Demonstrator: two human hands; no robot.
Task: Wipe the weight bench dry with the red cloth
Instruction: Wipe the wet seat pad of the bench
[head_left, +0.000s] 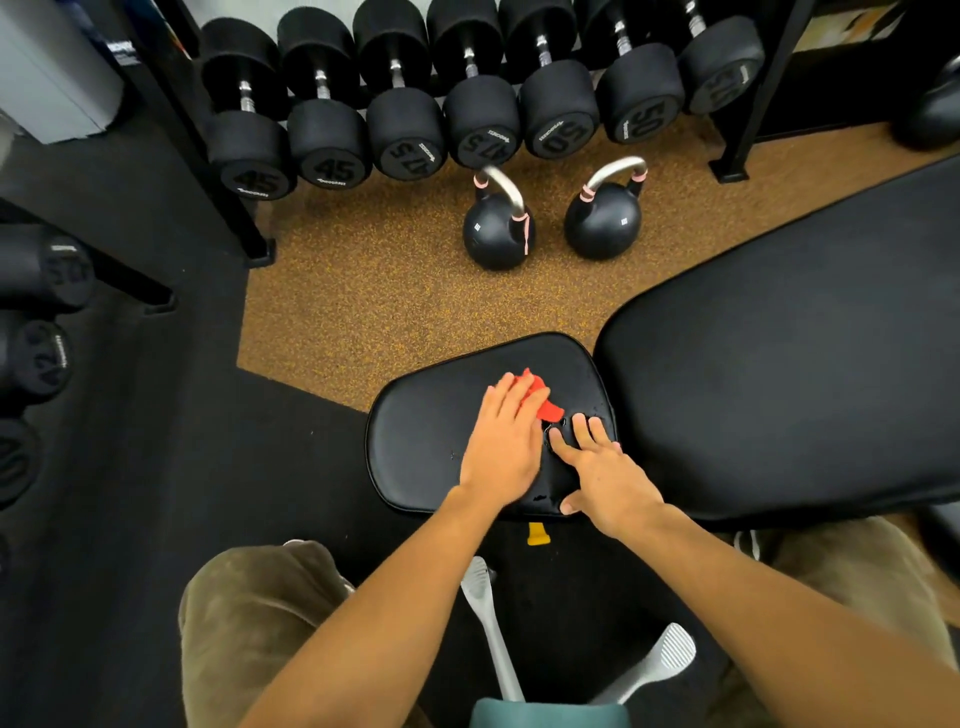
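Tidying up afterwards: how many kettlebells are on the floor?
2. One kettlebell stands on the speckled floor before the dumbbell rack; the other kettlebell just right of it. Others may be hidden.

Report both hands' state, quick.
Left hand: open, straight fingers pressing the red cloth onto the bench seat.
Right hand: open, fingers spread flat on the bench seat, holding nothing.
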